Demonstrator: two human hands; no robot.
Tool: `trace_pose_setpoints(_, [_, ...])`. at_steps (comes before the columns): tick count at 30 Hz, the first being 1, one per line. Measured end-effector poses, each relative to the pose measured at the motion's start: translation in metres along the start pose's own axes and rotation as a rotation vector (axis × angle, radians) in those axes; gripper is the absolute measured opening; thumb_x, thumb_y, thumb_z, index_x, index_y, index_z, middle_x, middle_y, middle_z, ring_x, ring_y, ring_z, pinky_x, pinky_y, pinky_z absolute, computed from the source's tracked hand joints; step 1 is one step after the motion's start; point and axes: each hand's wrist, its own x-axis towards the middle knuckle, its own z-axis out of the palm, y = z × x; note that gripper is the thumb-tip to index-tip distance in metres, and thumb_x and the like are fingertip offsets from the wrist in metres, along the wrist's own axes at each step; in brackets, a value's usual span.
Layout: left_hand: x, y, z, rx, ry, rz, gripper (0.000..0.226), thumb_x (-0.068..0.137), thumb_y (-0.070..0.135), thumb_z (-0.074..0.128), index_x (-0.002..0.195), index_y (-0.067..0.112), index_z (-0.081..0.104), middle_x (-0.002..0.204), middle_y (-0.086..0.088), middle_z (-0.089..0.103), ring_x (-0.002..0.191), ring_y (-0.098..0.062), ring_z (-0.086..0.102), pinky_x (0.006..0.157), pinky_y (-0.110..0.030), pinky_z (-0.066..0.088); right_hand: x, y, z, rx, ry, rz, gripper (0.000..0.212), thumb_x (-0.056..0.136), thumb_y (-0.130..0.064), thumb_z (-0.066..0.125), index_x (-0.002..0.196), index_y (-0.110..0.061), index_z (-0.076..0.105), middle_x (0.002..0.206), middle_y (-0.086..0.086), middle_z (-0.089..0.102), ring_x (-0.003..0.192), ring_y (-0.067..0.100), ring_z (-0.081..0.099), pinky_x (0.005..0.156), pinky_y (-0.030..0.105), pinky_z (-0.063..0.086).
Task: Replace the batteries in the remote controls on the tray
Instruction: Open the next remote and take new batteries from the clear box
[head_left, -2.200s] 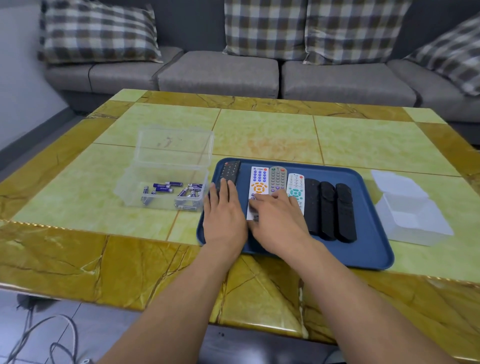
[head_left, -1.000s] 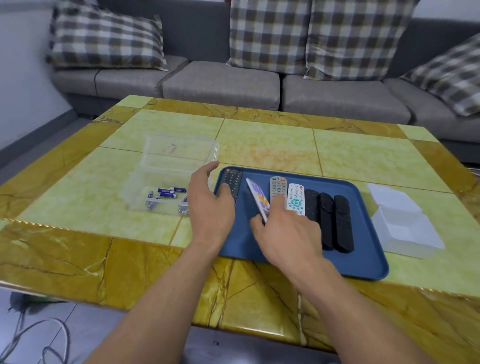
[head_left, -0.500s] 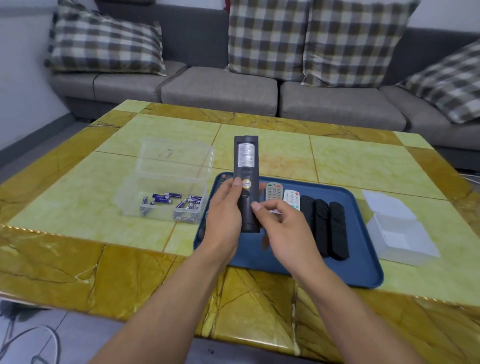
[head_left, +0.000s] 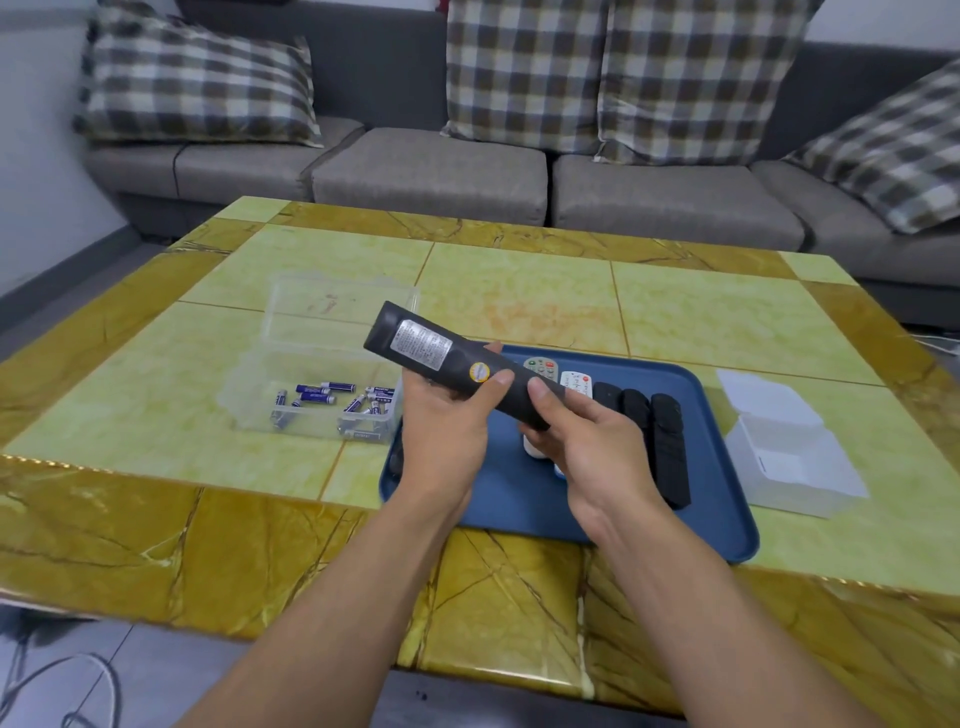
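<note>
one black remote (head_left: 457, 371) is held back-up above the blue tray (head_left: 727, 519), gripped by the left hand (head_left: 447, 431) and right hand (head_left: 587, 441), fingers curled round it, thumbs on its cover. no battery appears swapped yet; five remotes remain on the tray, and the batteries (head_left: 332, 402) lie untouched in the clear box (head_left: 291, 364).

Battery box (head_left: 317, 395) left of tray (head_left: 727, 525); remotes (head_left: 667, 447) on tray.
</note>
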Motion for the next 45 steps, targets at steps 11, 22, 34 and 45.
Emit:
trace_pose_setpoints(11, [-0.005, 0.002, -0.006, 0.171, 0.027, 0.159, 0.065, 0.081, -0.013, 0.074, 0.135, 0.007, 0.044, 0.120, -0.011, 0.072, 0.112, -0.017, 0.070, 0.094, -0.032, 0.058, 0.007, 0.007, -0.007, -0.423, -0.025, -0.183, 0.016, 0.083, -0.029, 0.080, 0.095, -0.019, 0.076, 0.078, 0.001, 0.078, 0.071, 0.020, 0.074, 0.073, 0.038, 0.063])
trace_pose_setpoints(22, [0.008, 0.016, -0.025, 0.152, 0.267, 0.099, 0.031, 0.087, 0.014, 0.078, 0.113, 0.008, 0.064, 0.091, -0.002, 0.078, 0.079, -0.008, 0.074, 0.072, -0.027, 0.058, 0.015, 0.001, -0.035, -1.100, -0.171, -0.108, 0.023, 0.074, -0.037, 0.086, 0.081, -0.022, 0.070, 0.071, -0.002, 0.071, 0.064, 0.014, 0.068, 0.060, 0.036, 0.060])
trace_pose_setpoints(34, [0.005, 0.016, -0.012, -0.043, 0.007, -0.167, 0.029, 0.101, 0.019, 0.058, 0.130, 0.016, 0.065, 0.106, -0.010, 0.076, 0.087, -0.013, 0.073, 0.071, -0.026, 0.057, -0.002, -0.003, -0.033, -1.200, -0.078, -0.570, 0.013, 0.084, -0.048, 0.073, 0.085, -0.035, 0.075, 0.079, -0.021, 0.069, 0.073, 0.003, 0.063, 0.061, 0.027, 0.051])
trace_pose_setpoints(45, [-0.001, 0.009, -0.001, -0.120, -0.082, -0.305, 0.042, 0.108, 0.031, 0.043, 0.145, 0.013, 0.051, 0.126, -0.020, 0.069, 0.097, -0.030, 0.070, 0.060, -0.030, 0.056, 0.002, 0.004, -0.029, -1.085, -0.255, -0.826, 0.028, 0.085, -0.039, 0.074, 0.113, -0.036, 0.074, 0.092, -0.019, 0.060, 0.074, 0.005, 0.061, 0.073, 0.037, 0.054])
